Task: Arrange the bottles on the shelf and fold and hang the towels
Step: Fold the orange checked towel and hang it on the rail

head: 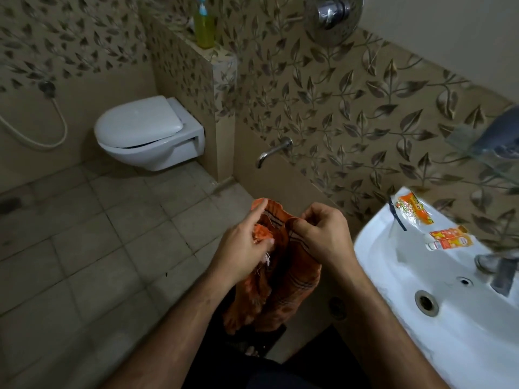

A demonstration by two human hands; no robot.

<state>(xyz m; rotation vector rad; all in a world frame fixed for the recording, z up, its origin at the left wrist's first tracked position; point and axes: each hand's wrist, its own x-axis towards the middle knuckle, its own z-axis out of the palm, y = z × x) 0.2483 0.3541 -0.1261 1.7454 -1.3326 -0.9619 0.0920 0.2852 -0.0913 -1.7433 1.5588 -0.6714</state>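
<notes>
Both hands held an orange cotton towel with dark stripes (292, 270) in front of the person, above the tiled floor (92, 234). The left hand (243, 249) gripped its frayed edge with curled fingers; the right hand (323, 234) pinched the upper hem. A green pump bottle (204, 26) stood on the tiled ledge (222, 56), well apart.
</notes>
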